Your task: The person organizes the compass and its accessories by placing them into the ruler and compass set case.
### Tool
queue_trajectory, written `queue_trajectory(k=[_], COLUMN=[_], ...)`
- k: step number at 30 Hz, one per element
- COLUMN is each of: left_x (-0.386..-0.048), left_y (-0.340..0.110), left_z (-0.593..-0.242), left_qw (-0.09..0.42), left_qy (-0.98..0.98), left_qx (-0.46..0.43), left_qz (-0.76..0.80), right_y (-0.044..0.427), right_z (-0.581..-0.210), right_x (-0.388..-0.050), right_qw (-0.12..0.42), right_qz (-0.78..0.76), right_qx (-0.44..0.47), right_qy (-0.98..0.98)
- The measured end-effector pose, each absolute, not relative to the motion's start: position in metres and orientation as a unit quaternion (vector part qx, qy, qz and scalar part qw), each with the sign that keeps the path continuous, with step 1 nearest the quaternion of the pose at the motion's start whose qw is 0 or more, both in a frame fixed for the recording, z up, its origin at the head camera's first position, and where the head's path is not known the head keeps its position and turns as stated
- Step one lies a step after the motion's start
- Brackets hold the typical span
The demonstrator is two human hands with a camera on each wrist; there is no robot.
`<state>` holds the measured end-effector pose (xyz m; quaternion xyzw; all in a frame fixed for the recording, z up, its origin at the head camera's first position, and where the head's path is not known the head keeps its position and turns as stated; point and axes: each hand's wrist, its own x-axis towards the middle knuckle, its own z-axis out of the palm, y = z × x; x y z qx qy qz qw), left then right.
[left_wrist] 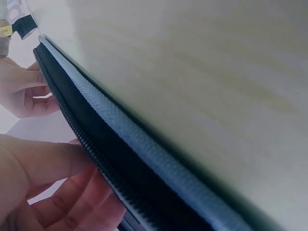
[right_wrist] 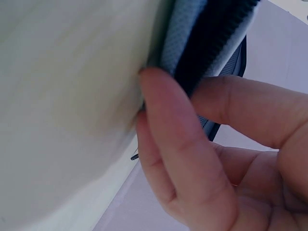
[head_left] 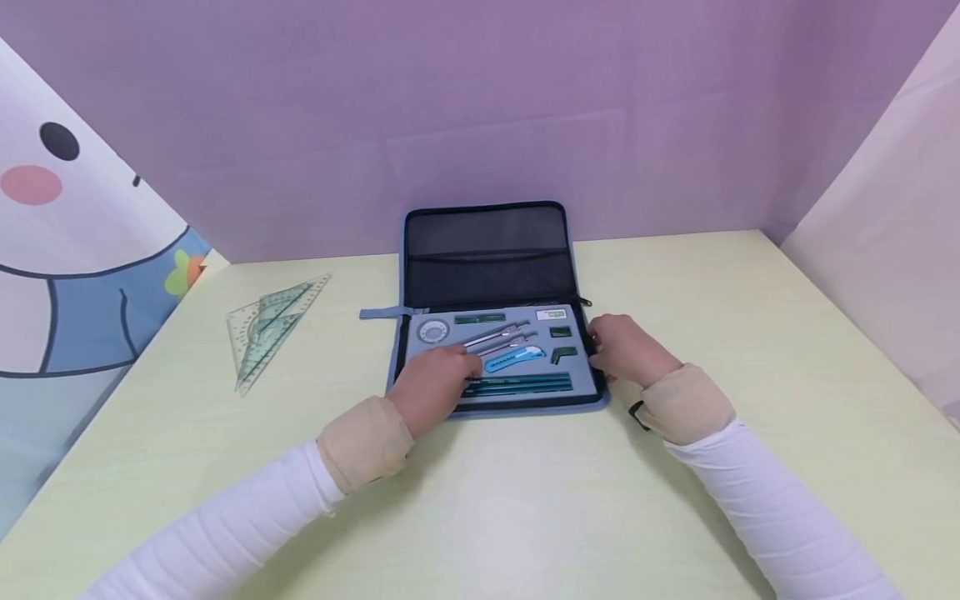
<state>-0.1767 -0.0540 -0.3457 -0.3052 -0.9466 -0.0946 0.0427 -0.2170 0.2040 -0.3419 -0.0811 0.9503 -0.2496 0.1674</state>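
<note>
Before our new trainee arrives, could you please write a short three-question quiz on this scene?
1. Which lies outside the case?
A) the blue cutter
B) the clear green set squares
C) the compasses

2. True or false: the case is closed.

3. Fill the gap: the ____ grips the case's edge near the zip pull.

Key:
1. B
2. False; it lies open.
3. right hand
</note>
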Motion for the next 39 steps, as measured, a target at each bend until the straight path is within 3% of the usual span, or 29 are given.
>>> queue_trajectory(k=[28, 39], left_x=[-0.179, -0.176], left_y=[-0.057, -0.072], left_z=[-0.337, -0.332], left_qw=[0.013, 0.004], left_qy=[-0.952, -0.958], left_qx=[-0.289, -0.266], left_qz=[-0.101, -0.107], right_y=[0.203, 0.218], right_z=[-0.333, -0.342], right_x=[-0.222, -0.224], right_qw=[0.17, 0.189], right_qz=[-0.24, -0.312], right_qx=[-0.081, -0.07], right_qy=[0.952, 0.928])
